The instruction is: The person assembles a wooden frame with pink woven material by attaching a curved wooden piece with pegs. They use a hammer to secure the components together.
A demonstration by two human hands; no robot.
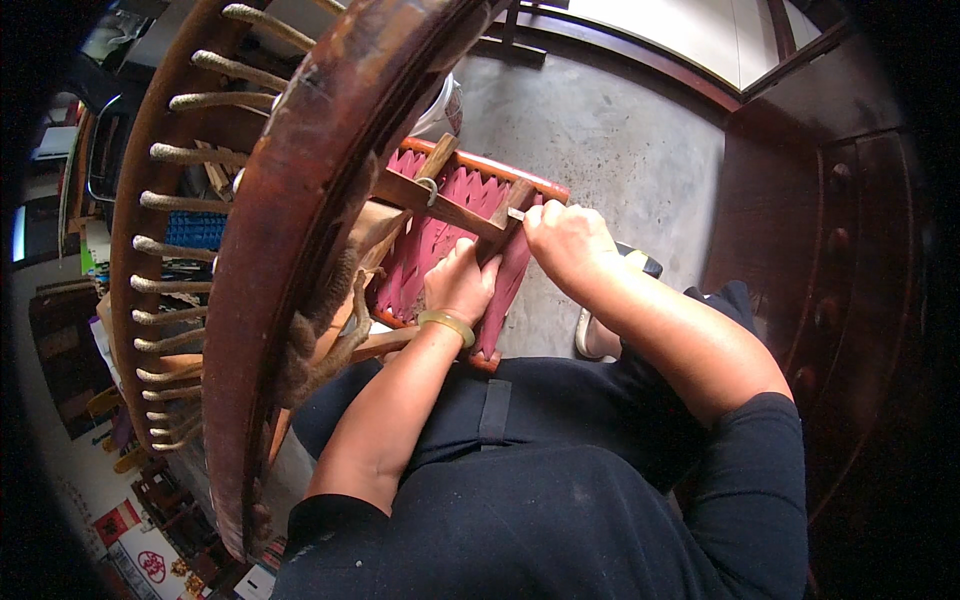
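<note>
My left hand (462, 285), with a pale bangle at its wrist, is closed around the near end of a dark wooden crosspiece (514, 200). That crosspiece meets a long wooden bar (440, 203), which runs left toward a large drum-like wooden body. A ring (430, 191) hangs on the bar. My right hand (568, 238) is a fist just right of the crosspiece, and a short flat metal tip (516, 214) sticks out from it against the wood. The rest of what it grips is hidden. Below both hands is a stool seat of pink woven straps (405, 270).
The big curved red-brown body (290, 200) fills the left, with thick pale ropes (180, 203) strung to a wooden rim. A white bucket (440, 110) stands behind it. Dark wooden furniture (800, 250) is at right. Grey floor (620, 130) lies ahead; my shoe (592, 335) is near.
</note>
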